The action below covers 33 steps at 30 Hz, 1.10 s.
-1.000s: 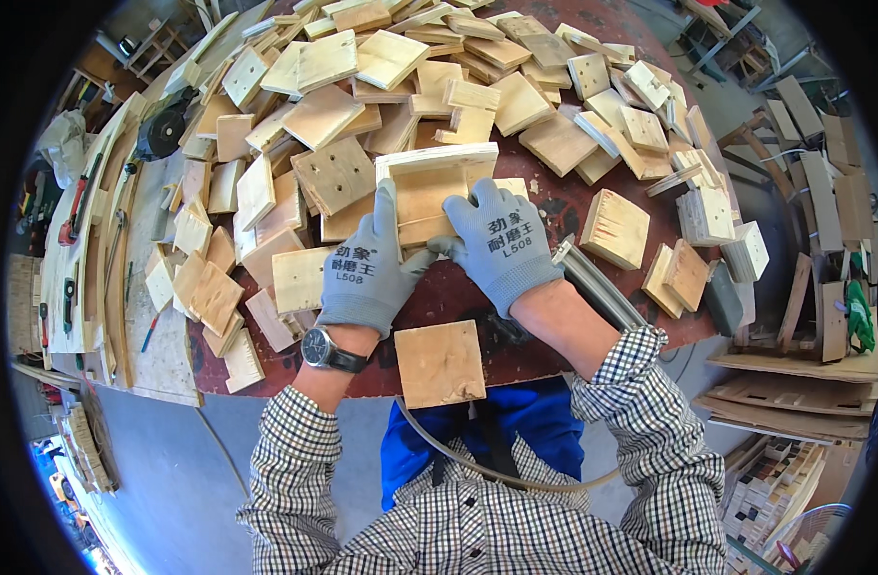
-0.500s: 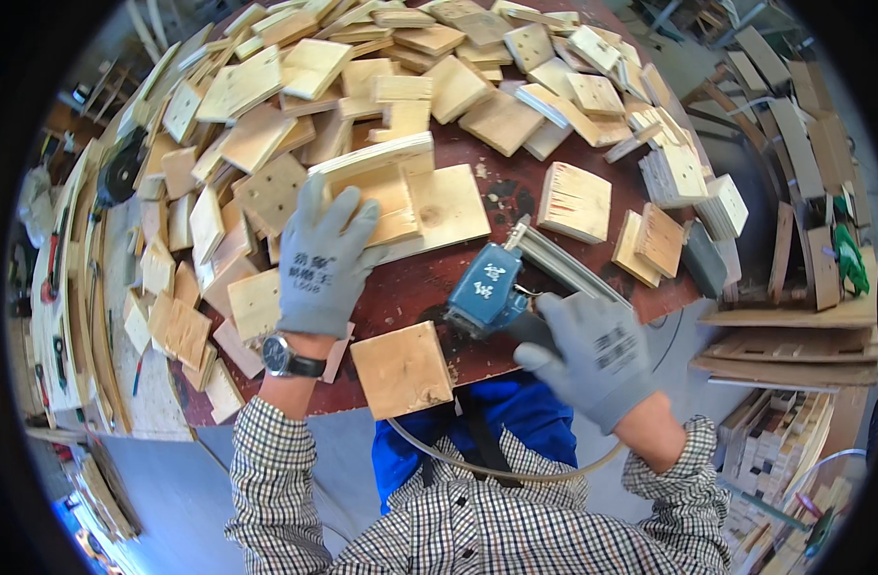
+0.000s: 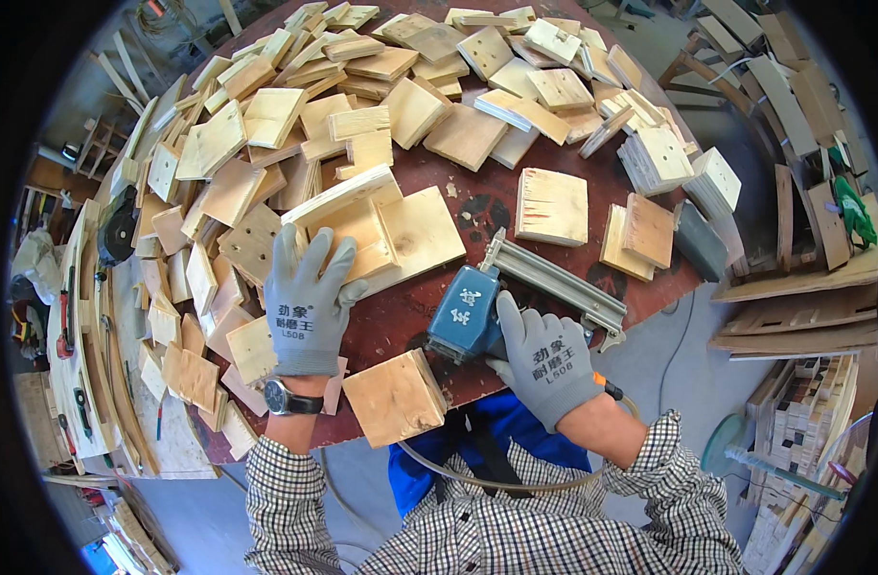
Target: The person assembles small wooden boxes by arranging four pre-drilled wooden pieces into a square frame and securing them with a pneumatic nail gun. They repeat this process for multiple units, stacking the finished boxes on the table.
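Observation:
My left hand (image 3: 310, 307), in a grey glove with a watch at the wrist, lies with spread fingers against the near left side of a few joined wooden boards. They are a flat plywood board (image 3: 425, 235), a smaller block (image 3: 360, 235) on top of it and an upright strip (image 3: 348, 196) behind. My right hand (image 3: 546, 364), also gloved, is closed round the handle of a blue nail gun (image 3: 463, 314), which rests on the table. The gun's long grey magazine (image 3: 559, 280) points away to the right. Its grip is mostly hidden under my fingers.
A heap of plywood pieces (image 3: 386, 62) covers the far and left parts of the dark red table (image 3: 381, 331). A thick square block (image 3: 394, 398) sits at the near edge. More blocks (image 3: 552, 207) stand to the right. An air hose (image 3: 516, 486) loops below the table edge.
My right hand has come in from beside the nail gun and closed on its handle. My left hand stays on the joined boards. The whole view has shifted slightly.

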Available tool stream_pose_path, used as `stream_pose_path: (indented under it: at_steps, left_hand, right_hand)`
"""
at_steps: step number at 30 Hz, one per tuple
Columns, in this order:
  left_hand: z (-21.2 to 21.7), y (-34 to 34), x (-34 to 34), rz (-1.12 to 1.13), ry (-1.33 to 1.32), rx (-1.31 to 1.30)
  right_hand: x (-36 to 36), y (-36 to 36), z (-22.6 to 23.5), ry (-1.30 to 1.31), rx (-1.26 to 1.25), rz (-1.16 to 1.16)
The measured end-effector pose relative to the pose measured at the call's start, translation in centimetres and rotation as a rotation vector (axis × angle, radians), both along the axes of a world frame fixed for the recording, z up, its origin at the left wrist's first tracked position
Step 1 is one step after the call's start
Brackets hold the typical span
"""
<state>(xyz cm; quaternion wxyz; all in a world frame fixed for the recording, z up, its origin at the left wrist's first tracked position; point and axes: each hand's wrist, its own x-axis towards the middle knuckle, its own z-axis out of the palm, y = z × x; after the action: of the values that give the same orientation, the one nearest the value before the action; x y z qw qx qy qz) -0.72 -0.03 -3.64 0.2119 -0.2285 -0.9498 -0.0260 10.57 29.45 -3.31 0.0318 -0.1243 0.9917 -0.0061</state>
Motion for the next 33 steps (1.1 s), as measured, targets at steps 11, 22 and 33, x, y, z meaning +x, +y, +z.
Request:
stream_pose_path:
  at_steps: [11, 22, 33]
  left_hand:
    - [0.1, 0.2, 0.4, 0.004, -0.092, 0.159]
    - [0.4, 0.5, 0.1, -0.028, -0.117, 0.197]
    - [-0.4, 0.1, 0.3, -0.029, -0.079, 0.216]
  right_hand:
    - [-0.8, -1.0, 5.4, -0.007, 0.044, -0.005]
    - [-19.4, -5.5, -3.9, -0.047, -0.667, 0.416]
    - [-17.3, -8.2, -2.2, -0.512, -1.199, -0.121]
